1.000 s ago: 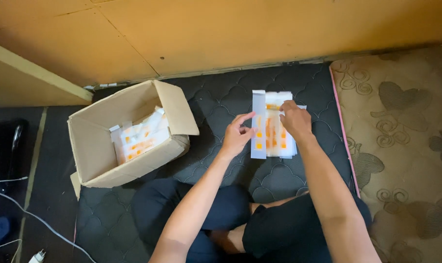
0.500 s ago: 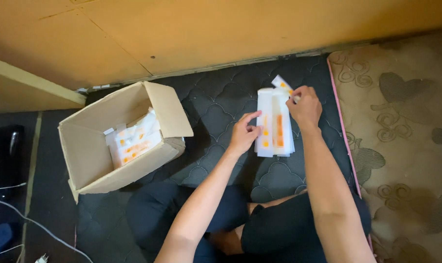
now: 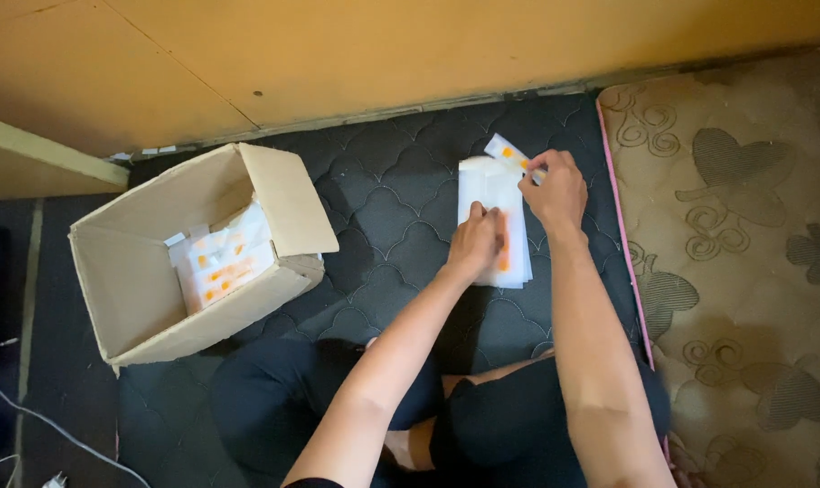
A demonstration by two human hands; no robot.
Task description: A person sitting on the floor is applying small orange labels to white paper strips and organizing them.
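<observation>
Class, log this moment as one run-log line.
left hand: pressing white packet with orange marks | right hand: pinching its top corner | surface: dark quilted mat | open cardboard box: similar packets inside

Two hands, one cardboard box, two bundles of white packets.

One left hand (image 3: 475,242) and one right hand (image 3: 555,190) at 1 o'clock rest on one packet stack (image 3: 493,185); one open box (image 3: 130,289) at 9 o'clock holds another bundle (image 3: 220,267).
</observation>
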